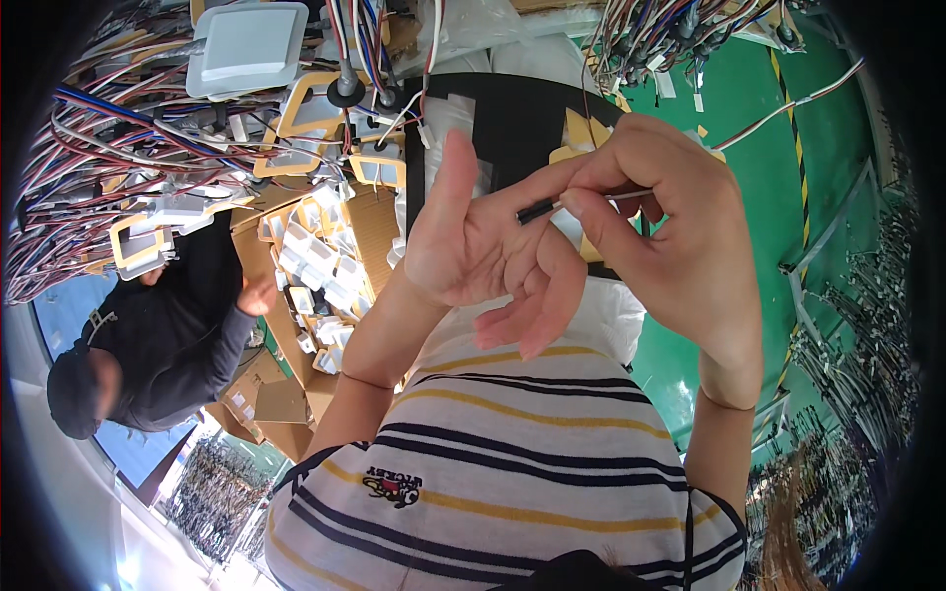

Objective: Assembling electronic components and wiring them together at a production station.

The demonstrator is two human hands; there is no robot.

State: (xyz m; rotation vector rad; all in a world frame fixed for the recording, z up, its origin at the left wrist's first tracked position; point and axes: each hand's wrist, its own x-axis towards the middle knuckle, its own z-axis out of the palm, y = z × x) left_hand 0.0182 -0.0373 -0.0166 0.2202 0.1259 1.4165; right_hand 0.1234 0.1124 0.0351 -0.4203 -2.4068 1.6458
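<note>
My left hand (483, 246) is turned palm up, its thumb stretched out and some fingers loosely curled, with nothing gripped in it. Just over its palm, my right hand (680, 227) pinches a thin wire between thumb and fingers. The wire ends in a short black sleeve (537, 211), which lies against or very close to the left palm; I cannot tell which. A pale cable (793, 111) with a reddish strand sticks out beyond the right hand. Whether it joins the pinched wire is hidden. Beneath the hands is a black surface (512, 118) with yellow-edged pieces (581, 133) on it.
Bundles of coloured wires (108, 167) crowd the left, with white box-shaped parts (246, 49) and yellow-edged frames among them. A cardboard box (374, 231) holds more white parts. Someone in dark clothes (177, 335) works at the left. More wires (680, 39) hang over the green floor (729, 98).
</note>
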